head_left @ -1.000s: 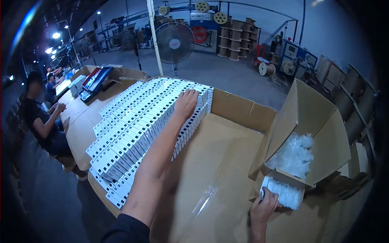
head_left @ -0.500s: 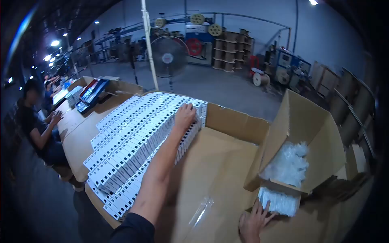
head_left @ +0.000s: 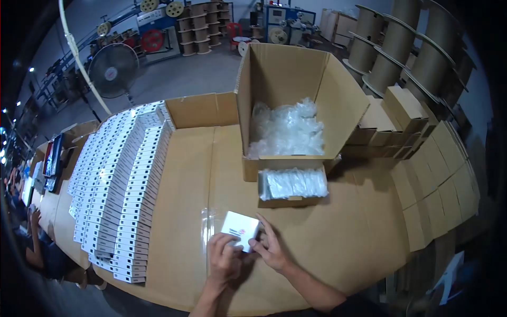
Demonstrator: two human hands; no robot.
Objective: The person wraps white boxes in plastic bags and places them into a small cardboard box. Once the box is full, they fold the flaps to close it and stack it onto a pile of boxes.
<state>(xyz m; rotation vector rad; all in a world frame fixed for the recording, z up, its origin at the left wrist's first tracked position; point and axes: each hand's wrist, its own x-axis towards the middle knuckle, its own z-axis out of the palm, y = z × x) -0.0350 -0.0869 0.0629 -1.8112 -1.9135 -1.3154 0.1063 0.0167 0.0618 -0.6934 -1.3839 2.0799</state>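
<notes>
Between my two hands is a small white box (head_left: pixel 241 230) with small printing on its top, over the cardboard-covered table (head_left: pixel 185 185). My left hand (head_left: pixel 225 257) grips its left and near side with curled fingers. At its right edge, my right hand (head_left: pixel 270 247) holds it with thumb and fingers. Beyond them sits a small carton (head_left: pixel 291 202) filled with plastic-wrapped items (head_left: pixel 296 184). Long stacked rows of similar white boxes (head_left: pixel 113 185) stand to the left.
A large open carton (head_left: pixel 338 105) holding clear plastic wrap (head_left: pixel 290 129) stands behind the small carton. Folded brown cartons (head_left: pixel 438 185) lie at the right. A seated person (head_left: pixel 39 248) is at the far left. A fan (head_left: pixel 112 71) and cable spools (head_left: pixel 391 58) are farther back.
The view has turned right. My left hand has come from the white box rows to the table's middle, now with a white box. My right hand has left the small carton and holds that box too.
</notes>
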